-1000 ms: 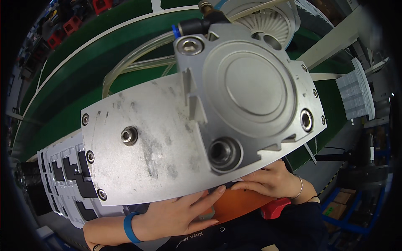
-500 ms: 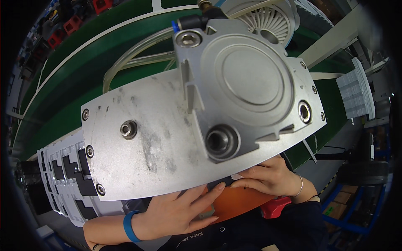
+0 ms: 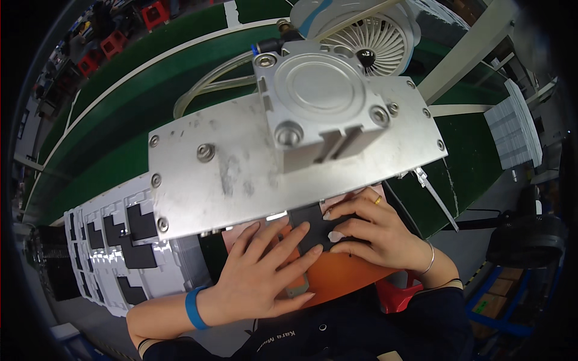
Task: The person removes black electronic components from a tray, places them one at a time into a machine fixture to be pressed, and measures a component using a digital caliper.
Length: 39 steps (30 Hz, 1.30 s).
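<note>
Below the front edge of a thick metal plate [image 3: 241,180], a flat black piece [image 3: 310,225] lies on an orange surface [image 3: 343,274]. My left hand [image 3: 259,265] rests with fingers spread over the black piece's left side, nothing visible in its grasp. From the right, my right hand [image 3: 382,231] bends its separated fingers onto the piece's right side. Small whitish bits show at two of its fingertips; what they are I cannot tell. Pinkish surface [image 3: 355,197] peeks out beneath the plate behind my right fingers. The plate hides the far part of the work.
A silver pneumatic cylinder [image 3: 322,90] with clear hoses sits on the plate. Behind it stands a white fan [image 3: 376,45]. White trays with black cut-out pieces [image 3: 141,253] are stacked at left. A red handle-like part [image 3: 397,295] is near my right forearm; white stacked sheets [image 3: 512,129] stand far right.
The plate and cylinder look smaller and higher in view, uncovering more of the black piece and my fingers. Both hands stay at the piece; my right fingers have spread farther over it.
</note>
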Tool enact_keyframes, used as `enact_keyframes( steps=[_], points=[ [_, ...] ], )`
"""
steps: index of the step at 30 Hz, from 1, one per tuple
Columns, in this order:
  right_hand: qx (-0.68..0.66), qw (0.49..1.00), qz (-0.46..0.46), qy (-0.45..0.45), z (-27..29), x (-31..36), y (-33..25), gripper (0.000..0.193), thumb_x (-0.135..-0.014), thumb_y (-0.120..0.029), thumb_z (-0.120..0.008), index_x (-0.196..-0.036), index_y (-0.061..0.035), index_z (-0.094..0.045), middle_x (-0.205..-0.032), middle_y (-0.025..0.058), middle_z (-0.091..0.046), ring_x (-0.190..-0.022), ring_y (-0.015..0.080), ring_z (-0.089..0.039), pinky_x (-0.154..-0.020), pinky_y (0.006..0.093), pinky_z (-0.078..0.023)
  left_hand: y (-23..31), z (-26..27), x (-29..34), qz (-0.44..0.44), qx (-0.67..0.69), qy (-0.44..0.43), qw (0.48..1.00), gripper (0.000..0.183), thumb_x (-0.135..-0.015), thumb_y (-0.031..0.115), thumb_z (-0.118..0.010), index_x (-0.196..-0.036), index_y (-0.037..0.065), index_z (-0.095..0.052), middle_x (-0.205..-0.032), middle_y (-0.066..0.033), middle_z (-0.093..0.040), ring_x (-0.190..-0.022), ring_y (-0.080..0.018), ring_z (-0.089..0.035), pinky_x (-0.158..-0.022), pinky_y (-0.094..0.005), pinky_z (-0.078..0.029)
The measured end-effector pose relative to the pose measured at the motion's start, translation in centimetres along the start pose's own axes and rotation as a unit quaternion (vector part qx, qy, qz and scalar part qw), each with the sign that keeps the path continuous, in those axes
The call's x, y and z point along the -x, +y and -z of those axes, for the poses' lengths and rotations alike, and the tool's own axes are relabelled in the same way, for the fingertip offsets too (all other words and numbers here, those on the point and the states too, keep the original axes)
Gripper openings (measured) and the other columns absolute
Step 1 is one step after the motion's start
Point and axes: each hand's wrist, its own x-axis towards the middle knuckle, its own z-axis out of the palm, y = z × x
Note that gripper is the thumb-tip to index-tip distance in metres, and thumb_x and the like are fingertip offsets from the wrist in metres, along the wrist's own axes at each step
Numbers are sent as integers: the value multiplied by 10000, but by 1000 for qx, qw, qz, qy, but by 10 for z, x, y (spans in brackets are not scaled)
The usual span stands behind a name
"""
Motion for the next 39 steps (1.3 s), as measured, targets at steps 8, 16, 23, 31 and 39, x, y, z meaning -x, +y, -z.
enact_keyframes(
  steps=[8,16,23,31,39],
  points=[
    [-57,996,-50,-43,11,0,-16,269,-727,-106,-774,-932,-66,-605,-1048,87,-574,-987,296,-560,-874,383,-464,3,3,3,-21,94,99,990,584,-798,332,-739,-1307,106,-565,-1412,-163,-454,-1262,-375,-453,-1015,-491,-396],
    [-358,915,-184,15,-6,2,-58,351,-729,90,-773,-956,-24,-531,-983,36,-581,-950,116,-623,-801,260,-549,31,10,25,109,478,210,846,438,-875,115,-696,-1256,-19,-528,-1036,-140,-667,-911,-198,-666,-792,-320,-535],
    [-333,939,-66,-58,-72,-78,-105,468,-809,-164,-771,-1202,-22,-558,-1125,98,-619,-996,161,-611,-798,293,-543,-6,51,165,301,259,522,754,453,-944,29,-577,-1385,-5,-480,-1309,-102,-557,-1048,-78,-553,-893,-238,-483],
    [-13,987,152,-48,-194,-162,-106,351,-781,-194,-746,-1081,-40,-648,-1108,122,-638,-1106,311,-541,-923,401,-447,-116,29,349,536,-52,489,686,385,-931,200,-616,-1279,36,-603,-1154,-96,-652,-1084,-201,-554,-963,-328,-426],
    [66,988,111,-84,-224,-166,-130,337,-764,-174,-752,-1050,-47,-626,-1087,118,-631,-1051,299,-541,-928,402,-422,-97,7,337,479,-262,455,703,247,-888,219,-617,-1098,156,-731,-1133,-36,-669,-1196,-299,-474,-1028,-442,-348]
  ],
)
